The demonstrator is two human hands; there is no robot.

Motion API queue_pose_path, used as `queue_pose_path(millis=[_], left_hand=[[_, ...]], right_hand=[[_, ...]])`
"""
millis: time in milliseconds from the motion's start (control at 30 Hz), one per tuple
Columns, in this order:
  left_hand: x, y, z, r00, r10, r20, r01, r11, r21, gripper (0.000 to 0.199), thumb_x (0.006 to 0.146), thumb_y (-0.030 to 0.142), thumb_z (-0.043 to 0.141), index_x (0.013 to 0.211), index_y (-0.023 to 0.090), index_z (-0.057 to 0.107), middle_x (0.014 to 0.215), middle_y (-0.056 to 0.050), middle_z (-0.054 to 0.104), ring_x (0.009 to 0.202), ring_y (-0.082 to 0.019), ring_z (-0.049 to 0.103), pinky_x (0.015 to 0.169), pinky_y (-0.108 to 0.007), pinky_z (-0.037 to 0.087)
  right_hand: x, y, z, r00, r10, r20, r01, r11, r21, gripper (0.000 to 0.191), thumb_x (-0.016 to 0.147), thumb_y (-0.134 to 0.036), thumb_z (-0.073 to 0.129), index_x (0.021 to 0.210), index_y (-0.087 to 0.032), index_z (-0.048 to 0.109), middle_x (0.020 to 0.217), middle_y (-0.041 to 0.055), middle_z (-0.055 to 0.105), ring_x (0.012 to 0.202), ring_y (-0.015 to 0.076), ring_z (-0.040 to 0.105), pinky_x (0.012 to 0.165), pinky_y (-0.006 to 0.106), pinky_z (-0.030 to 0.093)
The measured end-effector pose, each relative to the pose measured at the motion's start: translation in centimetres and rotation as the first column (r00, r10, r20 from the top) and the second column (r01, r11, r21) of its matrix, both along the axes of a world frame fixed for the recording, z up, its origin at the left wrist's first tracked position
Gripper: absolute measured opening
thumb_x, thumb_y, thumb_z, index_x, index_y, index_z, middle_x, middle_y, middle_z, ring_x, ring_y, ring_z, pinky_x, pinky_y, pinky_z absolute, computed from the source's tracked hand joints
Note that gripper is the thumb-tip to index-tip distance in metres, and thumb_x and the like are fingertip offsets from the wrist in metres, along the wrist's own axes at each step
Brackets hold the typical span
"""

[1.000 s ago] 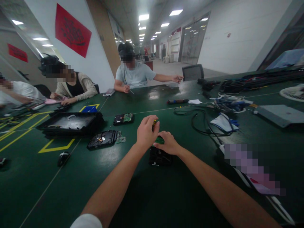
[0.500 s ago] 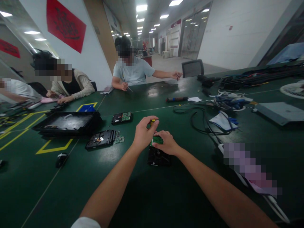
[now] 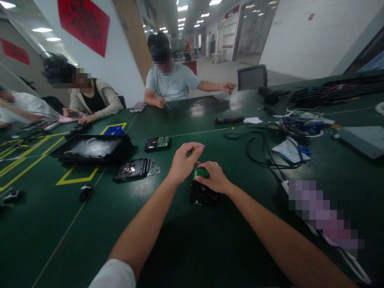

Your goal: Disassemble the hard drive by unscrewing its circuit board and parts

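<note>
A black hard drive (image 3: 204, 195) lies on the green table in front of me, with a green circuit board (image 3: 201, 173) at its far end. My right hand (image 3: 215, 177) is closed around that far end, thumb on the board. Just above it, my left hand (image 3: 185, 161) pinches a small screwdriver (image 3: 195, 149) from the top. Only a bit of its yellow handle shows between the fingers; its tip is hidden behind the hands.
Left of my hands lie another hard drive (image 3: 157, 143), an opened drive (image 3: 132, 170) with a loose circuit board (image 3: 154, 168), and a black tray (image 3: 90, 148). A black cable (image 3: 250, 154), gloves (image 3: 289, 151) and a power strip (image 3: 312, 216) lie to the right. Several people sit across the table.
The view has shifted slightly, so most things appear a little further right. My left hand's fingers now cover more of the screwdriver's handle. My right hand keeps its hold on the drive.
</note>
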State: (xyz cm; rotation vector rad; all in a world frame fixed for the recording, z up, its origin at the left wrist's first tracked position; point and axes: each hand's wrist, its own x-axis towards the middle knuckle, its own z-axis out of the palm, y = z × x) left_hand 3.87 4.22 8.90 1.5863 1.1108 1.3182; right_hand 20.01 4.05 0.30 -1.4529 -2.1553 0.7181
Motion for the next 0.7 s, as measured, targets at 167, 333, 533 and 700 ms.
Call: queue_pose_path(millis=[167,333,533,700], left_hand=[[0.3,-0.5,0.9,0.988,-0.051,0.146,0.076,0.982,-0.172,0.022,0.086,0.032,0.074,0.103,0.019,0.072,0.094,-0.006,0.068,0.085,-0.018,0.064,0.060,-0.026,0.063],[0.1,-0.5,1.8,0.975,-0.037,0.220,0.099,0.955,-0.278,0.011,0.083,0.023,0.069,0.089,0.019,0.060,0.088,-0.006,0.070,0.088,-0.020,0.067,0.065,-0.029,0.062],[0.2,0.7,2.2,0.980,0.144,0.139,-0.107,0.964,-0.244,0.014,0.078,0.029,0.063,0.075,0.018,0.071,0.082,-0.005,0.061,0.077,-0.017,0.056,0.050,-0.021,0.047],[0.6,0.6,2.2,0.980,0.125,0.154,-0.080,0.960,-0.270,0.017,0.076,0.031,0.063,0.078,0.017,0.073,0.086,-0.007,0.064,0.080,-0.019,0.060,0.051,-0.023,0.050]], right_hand=[[0.0,0.3,-0.2,1.000,0.011,0.007,-0.011,1.000,0.016,0.047,0.090,-0.044,0.075,0.131,-0.022,0.069,0.134,0.0107,0.067,0.127,0.0340,0.057,0.106,0.048,0.043],[0.2,0.7,-0.5,1.000,0.017,0.011,-0.017,0.999,0.045,0.044,0.090,-0.048,0.075,0.127,-0.025,0.072,0.133,0.0106,0.068,0.126,0.0347,0.058,0.104,0.049,0.044],[0.2,1.0,-0.8,1.000,0.013,-0.004,-0.013,0.998,0.061,0.041,0.090,-0.049,0.076,0.125,-0.027,0.074,0.130,0.0094,0.069,0.122,0.0332,0.059,0.103,0.048,0.045],[0.2,1.2,-1.3,1.000,0.010,0.008,-0.010,0.996,0.085,0.042,0.090,-0.050,0.075,0.125,-0.027,0.074,0.131,0.0092,0.070,0.122,0.0326,0.060,0.103,0.049,0.045]])
